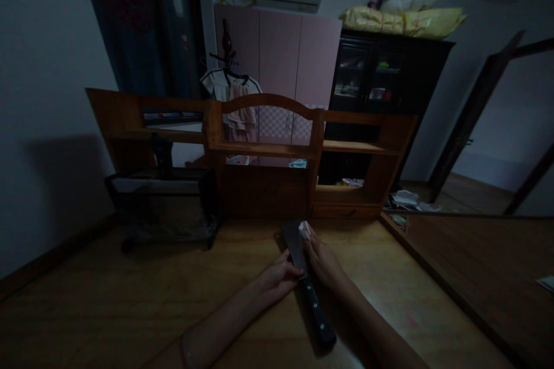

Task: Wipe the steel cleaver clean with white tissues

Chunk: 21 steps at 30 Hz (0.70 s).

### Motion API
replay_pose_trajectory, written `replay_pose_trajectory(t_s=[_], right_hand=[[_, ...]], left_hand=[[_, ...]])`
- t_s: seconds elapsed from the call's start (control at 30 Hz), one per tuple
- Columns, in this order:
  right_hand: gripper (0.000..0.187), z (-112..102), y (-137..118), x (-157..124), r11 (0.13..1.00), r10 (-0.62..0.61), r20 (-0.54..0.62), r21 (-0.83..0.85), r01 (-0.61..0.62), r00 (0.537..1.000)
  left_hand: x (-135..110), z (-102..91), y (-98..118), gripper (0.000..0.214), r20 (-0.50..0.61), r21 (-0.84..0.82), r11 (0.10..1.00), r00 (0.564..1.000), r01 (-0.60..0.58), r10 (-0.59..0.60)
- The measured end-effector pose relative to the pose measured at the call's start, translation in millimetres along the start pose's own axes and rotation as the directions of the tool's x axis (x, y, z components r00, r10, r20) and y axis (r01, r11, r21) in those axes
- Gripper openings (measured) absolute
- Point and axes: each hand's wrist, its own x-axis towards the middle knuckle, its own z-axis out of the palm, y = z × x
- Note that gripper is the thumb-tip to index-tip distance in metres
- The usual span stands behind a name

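Observation:
A kitchen knife with a broad blade (295, 245) and a black riveted handle (318, 312) is over the wooden tabletop (208, 300), its handle pointing toward me. My left hand (280, 275) grips the blade near the handle, thumb on the upper face and fingers at the left edge. In my right hand (320, 256) a crumpled white tissue (304, 230) is pinched against the blade's right side, near its far end. Part of the blade is hidden behind the tissue and fingers. The handle itself is not held.
A dark-framed tank-like box (167, 207) stands on the table at the left. Wooden shelving (266, 184) runs along the back edge. A raised wooden rim (437, 277) borders the right side. Beyond are a pink wardrobe (277, 52) and a black cabinet (389, 81).

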Motion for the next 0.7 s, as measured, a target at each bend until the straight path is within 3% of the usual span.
replay_pose_trajectory(t_s=[0.33,0.53,0.7], right_hand=[[0.058,-10,-27,-10,0.937,0.186,0.084,-0.314,-0.151,0.979],[0.044,-4,-27,-13,0.921,0.155,0.144,-0.380,-0.090,0.977],[0.042,-1,-31,-17,0.955,0.010,0.183,-0.292,0.045,0.983]], left_hand=[[-4,2.8,1,0.061,0.014,0.032,0.999,1.000,0.011,-0.012],[0,0.9,2,0.041,-0.022,-0.022,0.999,0.999,0.035,-0.036],[3,-2.2,1,0.043,-0.024,-0.051,0.998,0.999,0.027,-0.028]])
